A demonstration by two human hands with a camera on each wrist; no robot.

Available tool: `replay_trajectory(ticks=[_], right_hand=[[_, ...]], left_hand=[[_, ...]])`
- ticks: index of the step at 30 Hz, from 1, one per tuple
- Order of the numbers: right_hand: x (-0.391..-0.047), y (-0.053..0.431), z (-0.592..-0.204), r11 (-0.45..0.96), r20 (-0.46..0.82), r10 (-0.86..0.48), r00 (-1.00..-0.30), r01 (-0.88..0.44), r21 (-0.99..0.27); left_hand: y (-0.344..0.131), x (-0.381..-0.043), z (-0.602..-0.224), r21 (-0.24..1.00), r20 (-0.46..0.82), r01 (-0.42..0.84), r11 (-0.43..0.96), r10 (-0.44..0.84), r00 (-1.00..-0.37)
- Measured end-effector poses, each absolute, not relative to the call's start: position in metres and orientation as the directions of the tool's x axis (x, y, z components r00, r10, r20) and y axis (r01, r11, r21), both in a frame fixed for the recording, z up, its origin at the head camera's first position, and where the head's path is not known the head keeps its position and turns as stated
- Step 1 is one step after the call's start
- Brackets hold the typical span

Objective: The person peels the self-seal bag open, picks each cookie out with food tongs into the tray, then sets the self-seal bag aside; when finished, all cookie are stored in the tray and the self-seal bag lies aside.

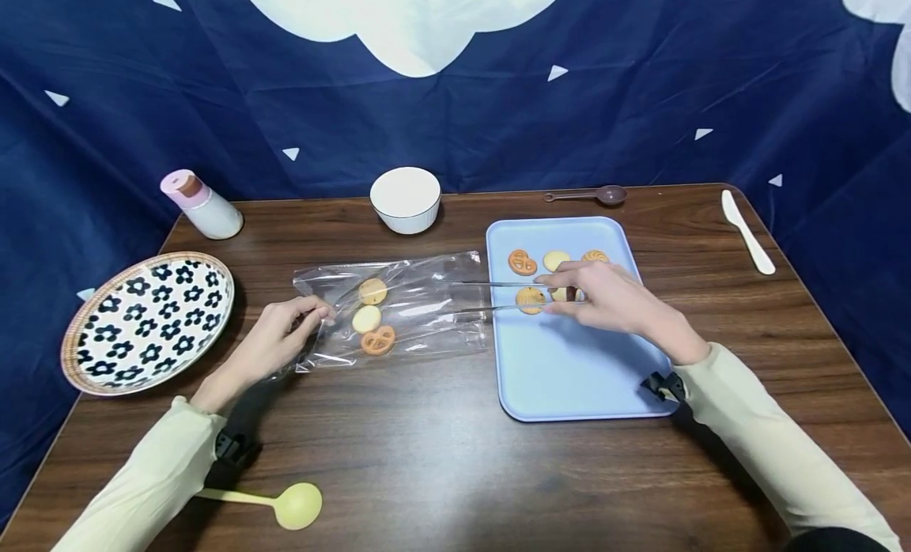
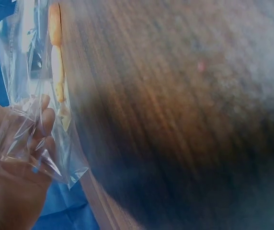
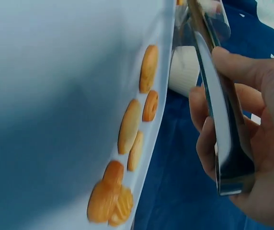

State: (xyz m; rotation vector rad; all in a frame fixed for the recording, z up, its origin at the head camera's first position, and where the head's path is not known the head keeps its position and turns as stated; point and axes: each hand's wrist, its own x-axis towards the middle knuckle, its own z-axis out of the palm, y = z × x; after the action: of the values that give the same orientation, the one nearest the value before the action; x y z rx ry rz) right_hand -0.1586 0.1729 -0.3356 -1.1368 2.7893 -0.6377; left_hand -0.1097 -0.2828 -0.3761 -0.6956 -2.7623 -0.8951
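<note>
My left hand [image 1: 283, 334] pinches the left end of a clear plastic bag [image 1: 427, 330] lying on the table. Inside the bag are a round cookie [image 1: 372, 292], a pale round cookie [image 1: 366, 319] and a pretzel-shaped cookie [image 1: 378, 340]. In my right hand [image 1: 615, 299] is a pair of metal tongs [image 3: 225, 129], held over the blue tray [image 1: 569, 386]. The tongs' two arms stand apart and reach left to the bag's right end; whether their tips are inside it I cannot tell. Several cookies lie on the tray, among them a pretzel-shaped one [image 1: 523, 262].
A white bowl [image 1: 406, 204] and a brown spoon [image 1: 610, 194] are at the back. On the left are a flower-patterned plate [image 1: 149, 323] and a pink-topped bottle [image 1: 206, 208]. A yellow ladle [image 1: 297, 505] lies near the front, a white knife [image 1: 747, 232] on the right.
</note>
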Motion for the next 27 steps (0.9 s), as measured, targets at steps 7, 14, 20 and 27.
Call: replay_trajectory(ticks=[7, 14, 20, 27], right_hand=[[-0.165, 0.164, -0.337, 0.523, 0.051, -0.733, -0.679, -0.609, -0.597], [-0.166, 0.140, -0.340, 0.521, 0.011, -0.790, -0.613, -0.680, -0.515], [-0.166, 0.115, -0.338, 0.544, -0.043, -0.807, -0.589, -0.712, -0.444], [-0.167, 0.098, -0.337, 0.501, -0.019, -0.840, -0.542, -0.762, -0.411]], left_hand=[[-0.285, -0.109, -0.377, 0.522, 0.252, 0.442, 0.730, 0.362, -0.897], [-0.286, -0.108, -0.377, 0.523, 0.257, 0.447, 0.725, 0.366, -0.895], [-0.285, -0.109, -0.377, 0.512, 0.284, 0.476, 0.715, 0.382, -0.879], [-0.286, -0.109, -0.377, 0.503, 0.290, 0.481, 0.718, 0.384, -0.876]])
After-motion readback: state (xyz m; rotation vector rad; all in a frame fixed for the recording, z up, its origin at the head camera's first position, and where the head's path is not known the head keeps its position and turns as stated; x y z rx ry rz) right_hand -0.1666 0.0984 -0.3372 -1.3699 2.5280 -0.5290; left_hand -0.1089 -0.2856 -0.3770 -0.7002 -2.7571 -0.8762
